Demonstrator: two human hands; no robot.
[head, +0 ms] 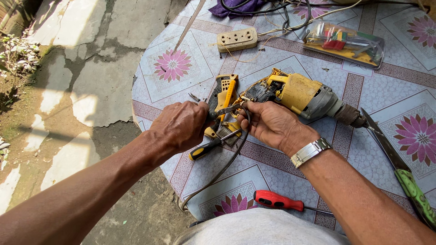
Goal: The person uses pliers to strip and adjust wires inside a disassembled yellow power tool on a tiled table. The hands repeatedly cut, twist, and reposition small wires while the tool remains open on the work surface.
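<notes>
yellow drill [299, 93] lies flat, chuck pointing right, beside hands.

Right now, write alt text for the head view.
Two hands work on an opened yellow power drill on a flower-patterned table: the left hand grips pliers, the right hand steadies the black cord. A red screwdriver lies nearby.

Outdoor home repair spot: cracked concrete yard [91, 86], tool-strewn table [390, 104].

Just right of the grip, passage is blocked by the opened yellow drill [299, 93], and just beyond it by the detached handle shell [225, 93]. Below the grip, bare tablecloth [268, 170] is left free as far as the red screwdriver [278, 200].
</notes>
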